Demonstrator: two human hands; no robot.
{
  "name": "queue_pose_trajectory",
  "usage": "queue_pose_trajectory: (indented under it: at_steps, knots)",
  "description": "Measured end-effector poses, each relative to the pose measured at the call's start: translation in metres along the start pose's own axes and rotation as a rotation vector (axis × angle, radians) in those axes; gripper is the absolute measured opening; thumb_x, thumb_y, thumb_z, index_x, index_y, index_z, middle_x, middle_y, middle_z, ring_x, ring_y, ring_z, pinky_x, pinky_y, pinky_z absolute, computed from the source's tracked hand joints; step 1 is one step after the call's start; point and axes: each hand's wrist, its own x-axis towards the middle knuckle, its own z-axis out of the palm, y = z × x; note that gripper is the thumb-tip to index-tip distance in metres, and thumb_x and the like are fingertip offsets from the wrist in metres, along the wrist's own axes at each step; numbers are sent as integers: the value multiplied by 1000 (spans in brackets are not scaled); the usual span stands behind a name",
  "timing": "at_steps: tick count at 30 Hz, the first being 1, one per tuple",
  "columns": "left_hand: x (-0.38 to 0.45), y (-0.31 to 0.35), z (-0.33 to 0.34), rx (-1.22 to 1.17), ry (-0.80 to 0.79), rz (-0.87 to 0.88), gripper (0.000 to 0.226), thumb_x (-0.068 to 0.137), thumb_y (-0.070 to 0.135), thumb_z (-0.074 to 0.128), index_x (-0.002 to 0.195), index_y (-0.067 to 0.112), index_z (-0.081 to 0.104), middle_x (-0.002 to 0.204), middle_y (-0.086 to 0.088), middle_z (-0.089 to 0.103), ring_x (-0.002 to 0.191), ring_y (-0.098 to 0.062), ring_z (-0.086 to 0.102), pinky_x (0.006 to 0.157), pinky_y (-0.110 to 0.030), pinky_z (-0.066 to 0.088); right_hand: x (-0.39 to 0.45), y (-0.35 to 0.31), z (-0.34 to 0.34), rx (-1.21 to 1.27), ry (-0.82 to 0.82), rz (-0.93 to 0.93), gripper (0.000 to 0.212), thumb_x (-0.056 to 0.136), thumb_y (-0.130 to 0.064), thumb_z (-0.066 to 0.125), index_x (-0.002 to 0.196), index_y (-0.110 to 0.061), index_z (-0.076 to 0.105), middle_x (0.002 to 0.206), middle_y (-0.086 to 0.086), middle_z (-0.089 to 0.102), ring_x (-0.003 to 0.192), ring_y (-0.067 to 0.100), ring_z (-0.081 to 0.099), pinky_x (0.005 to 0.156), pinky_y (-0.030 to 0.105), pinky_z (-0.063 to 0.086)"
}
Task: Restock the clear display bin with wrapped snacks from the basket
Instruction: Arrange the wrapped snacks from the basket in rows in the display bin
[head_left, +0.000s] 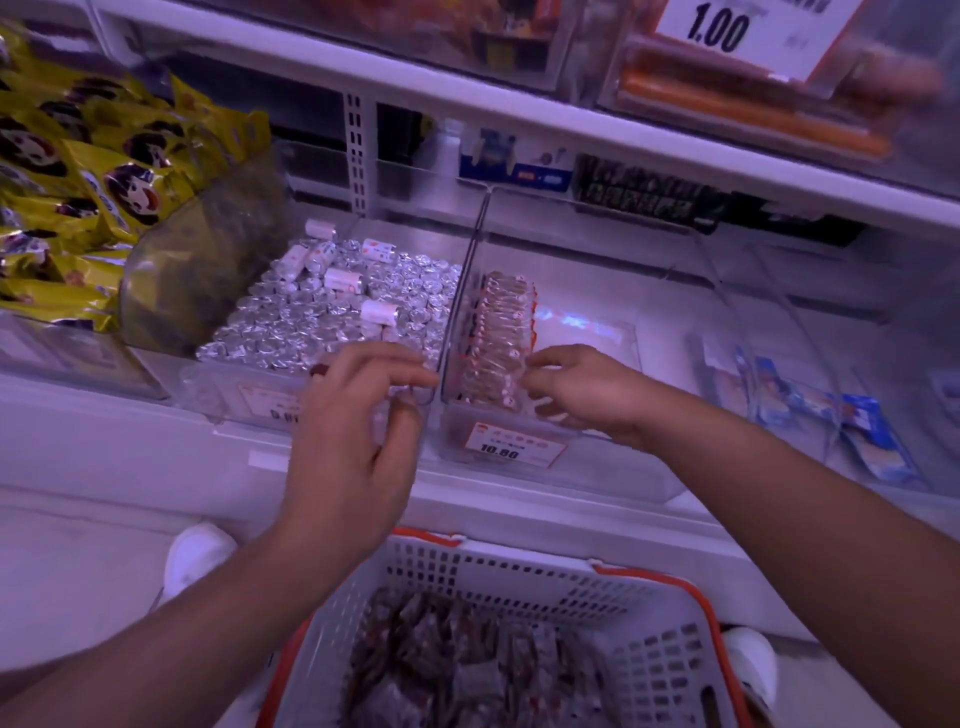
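A person's right hand (576, 387) pinches the row of wrapped snacks (493, 338) in the clear display bin (587, 332); left hand (358, 415), loosely spread, hovers beside. Packing the row upright and tight should leave room for the basket (519, 587) stock.

Clear display bin (582, 332) sitting on shelf | wrapped snacks (496, 338) standing upright along its left wall | basket (524, 587) below holding more
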Motion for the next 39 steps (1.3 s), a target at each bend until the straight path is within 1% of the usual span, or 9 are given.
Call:
queue_pose_trajectory:
  at_steps: [3, 6, 10, 12, 14, 18, 27, 33, 39]
  knots:
    - [-33, 0, 7, 95, -152, 287, 24, 89, 4, 50, 97, 10, 71, 111, -2, 63, 106, -21, 57, 91, -37, 41, -33, 26, -13, -102, 430, -388, 27, 96, -21, 56, 123, -20, 62, 104, -2, 64, 84, 9, 64, 76, 25, 52]
    - [-84, -19, 25, 157, -578, 394, 23, 93, 15, 47, 102, 15, 68, 108, -1, 65, 100, -23, 59, 86, -36, 44, -84, 82, 7, -75, 695, -823, 22, 95, -12, 48, 102, -23, 66, 91, -13, 62, 83, 7, 63, 74, 14, 45]
    - [-156, -88, 54, 533, -1278, 120, 34, 96, 35, 40, 122, 22, 57, 128, -5, 58, 110, -29, 61, 94, -39, 43, -94, 204, 95, -312, 84, -379, 17, 93, -20, 51, 100, -22, 65, 85, -11, 63, 83, 4, 62, 76, 23, 45]
    - [-177, -125, 72, 681, -1409, -17, 42, 99, 38, 39, 138, 23, 46, 144, -7, 49, 122, -30, 55, 103, -40, 39, -75, 270, 129, -570, -331, -23, 29, 96, -23, 50, 119, -12, 63, 118, 10, 65, 115, 27, 60, 96, 35, 44]
    - [-192, -152, 96, 732, -1332, -187, 47, 100, 36, 40, 144, 22, 42, 143, -8, 52, 123, -30, 55, 104, -39, 39, -56, 313, 145, -643, -386, 216, 38, 96, -31, 52, 127, -12, 60, 129, 15, 61, 121, 33, 57, 102, 38, 45]
    - [-230, -170, 143, 602, -1102, -489, 41, 95, 39, 48, 133, 25, 52, 135, -9, 55, 112, -35, 59, 100, -41, 44, -16, 341, 180, -492, -77, 327, 40, 96, -38, 45, 115, -9, 66, 110, 16, 71, 107, 32, 65, 95, 34, 50]
    - [-248, -174, 198, 830, -1247, -480, 46, 97, 31, 44, 141, 20, 46, 141, -12, 45, 130, -34, 43, 113, -42, 31, 39, 333, 248, -150, 87, 626, 60, 85, -47, 60, 133, -10, 56, 136, 22, 55, 131, 37, 47, 110, 40, 39]
    - [-259, -163, 223, 629, -1013, -827, 26, 100, 27, 42, 123, 17, 48, 128, -10, 59, 120, -31, 56, 103, -41, 42, 43, 330, 252, 352, 198, 646, 42, 80, -23, 73, 120, -12, 64, 115, 12, 70, 111, 27, 64, 98, 33, 49]
    - [-264, -166, 212, 213, -839, -1015, 18, 92, 11, 58, 107, 21, 60, 103, -6, 67, 101, -25, 64, 87, -34, 49, 38, 318, 271, 253, 214, 577, 13, 77, -19, 66, 70, -14, 55, 75, 9, 58, 77, 21, 57, 81, 40, 48]
